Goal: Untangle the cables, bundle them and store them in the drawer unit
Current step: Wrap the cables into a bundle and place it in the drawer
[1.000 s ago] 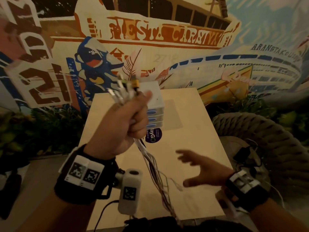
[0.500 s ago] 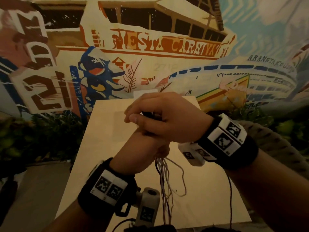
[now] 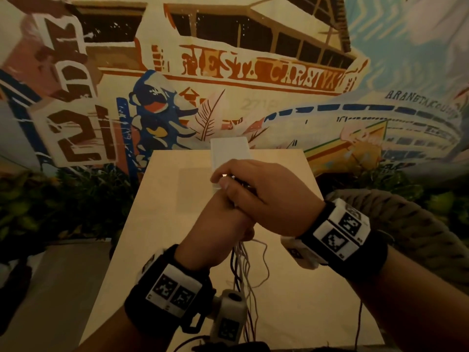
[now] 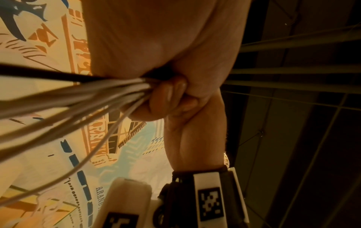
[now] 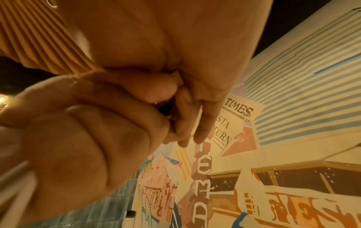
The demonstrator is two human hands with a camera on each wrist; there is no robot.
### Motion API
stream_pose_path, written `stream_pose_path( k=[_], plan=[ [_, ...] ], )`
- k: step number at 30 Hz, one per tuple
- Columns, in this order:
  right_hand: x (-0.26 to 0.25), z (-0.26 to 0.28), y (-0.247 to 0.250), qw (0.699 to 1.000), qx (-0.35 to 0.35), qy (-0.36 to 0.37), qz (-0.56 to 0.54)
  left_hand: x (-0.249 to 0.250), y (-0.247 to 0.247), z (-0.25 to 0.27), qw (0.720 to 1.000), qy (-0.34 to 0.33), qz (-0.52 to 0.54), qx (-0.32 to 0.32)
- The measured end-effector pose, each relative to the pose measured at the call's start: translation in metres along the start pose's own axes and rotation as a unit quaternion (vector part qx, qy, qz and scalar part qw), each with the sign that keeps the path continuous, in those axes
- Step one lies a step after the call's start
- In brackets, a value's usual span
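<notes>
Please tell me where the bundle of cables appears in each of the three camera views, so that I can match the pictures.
Head: the cables hang below the left hand, lower centre.
Left wrist: the cables fan leftwards from the fist, centre-left.
Right wrist: almost hidden; only something dark shows between the fingers.
Shared landmark: the painted mural.

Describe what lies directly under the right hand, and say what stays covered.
The right hand sits on the left hand, which grips the cables hanging below. The cable plugs are covered, bar one glint.
</notes>
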State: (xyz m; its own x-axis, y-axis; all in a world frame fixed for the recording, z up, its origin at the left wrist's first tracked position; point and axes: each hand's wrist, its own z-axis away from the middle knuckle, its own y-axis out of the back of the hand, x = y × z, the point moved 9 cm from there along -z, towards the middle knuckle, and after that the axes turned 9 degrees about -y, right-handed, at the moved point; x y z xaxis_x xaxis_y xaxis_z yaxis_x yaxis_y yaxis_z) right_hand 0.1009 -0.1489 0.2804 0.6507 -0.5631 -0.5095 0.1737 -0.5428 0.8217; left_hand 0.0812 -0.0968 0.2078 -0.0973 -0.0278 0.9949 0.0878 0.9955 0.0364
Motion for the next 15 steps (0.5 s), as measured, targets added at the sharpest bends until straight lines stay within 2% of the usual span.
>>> stream_pose_path(
  k=[4,6,7,8,9,11,13,15],
  plan=[
    [0.002,0.005,0.013,0.998,0.048,0.019,-0.018,0.014,0.000,-0.002,0.998,-0.046,-0.012,0.036],
    [0.009,0.005,0.020,0.995,0.052,0.013,-0.080,0.018,0.001,-0.003,0.997,-0.051,0.037,0.044],
    [0.017,0.006,0.020,0.988,0.046,-0.007,-0.147,0.020,0.003,-0.005,0.995,-0.054,0.070,0.049],
    [0.025,0.007,0.015,0.970,0.020,-0.039,-0.241,0.023,0.006,-0.006,0.993,-0.058,0.093,0.051],
    [0.030,0.009,0.002,0.939,-0.029,-0.065,-0.337,0.027,0.007,-0.007,0.991,-0.068,0.102,0.047],
    [0.028,0.018,-0.032,0.884,-0.149,-0.075,-0.436,0.038,0.011,-0.009,0.991,-0.100,0.081,0.036],
    [0.023,0.026,-0.057,0.873,-0.215,-0.093,-0.427,0.045,0.017,-0.009,0.991,-0.126,0.023,0.038],
    [0.030,0.028,-0.068,0.886,-0.197,-0.124,-0.401,0.057,0.021,-0.010,0.987,-0.154,-0.025,0.042]
  ],
)
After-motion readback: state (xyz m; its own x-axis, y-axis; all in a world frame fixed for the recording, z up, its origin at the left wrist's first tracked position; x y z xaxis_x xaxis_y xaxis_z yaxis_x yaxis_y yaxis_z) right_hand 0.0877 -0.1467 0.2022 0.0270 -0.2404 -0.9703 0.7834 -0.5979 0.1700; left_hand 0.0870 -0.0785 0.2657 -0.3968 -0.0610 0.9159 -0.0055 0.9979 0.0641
